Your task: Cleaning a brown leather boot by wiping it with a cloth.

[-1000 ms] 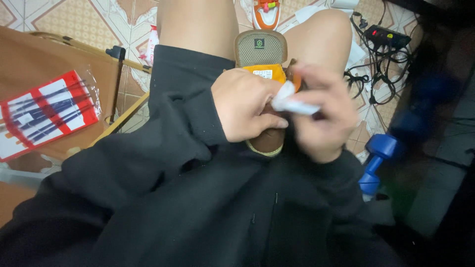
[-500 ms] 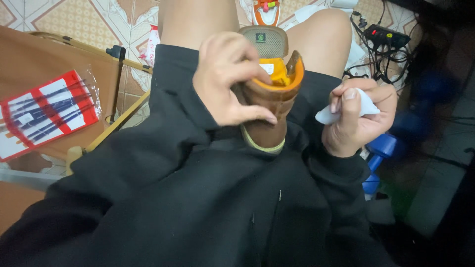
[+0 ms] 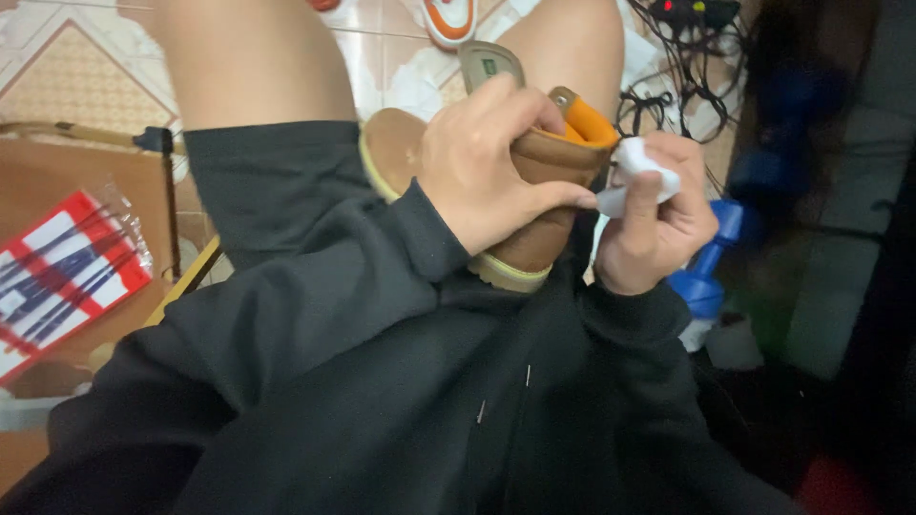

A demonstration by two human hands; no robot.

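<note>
My left hand (image 3: 491, 167) grips a tan suede shoe (image 3: 544, 205) with an orange lining and a pale yellow sole, holding it on its side over my lap. A second shoe of the same tan colour (image 3: 391, 153) lies partly hidden behind my left wrist. My right hand (image 3: 654, 224) is closed on a crumpled white wipe (image 3: 634, 167), pressed against the shoe's side near the collar. Both arms wear black sleeves.
A wooden surface (image 3: 57, 181) at left carries a red, white and blue striped packet in clear wrap (image 3: 57, 277). A blue dumbbell (image 3: 711, 272) lies on the floor at right, black cables (image 3: 677, 57) above it, and an orange-and-white sneaker (image 3: 448, 19) on the tiles.
The left hand has turned the tan shoe onto its side and lowered it. The right hand with the white wipe has come back against the shoe. The view has shifted left.
</note>
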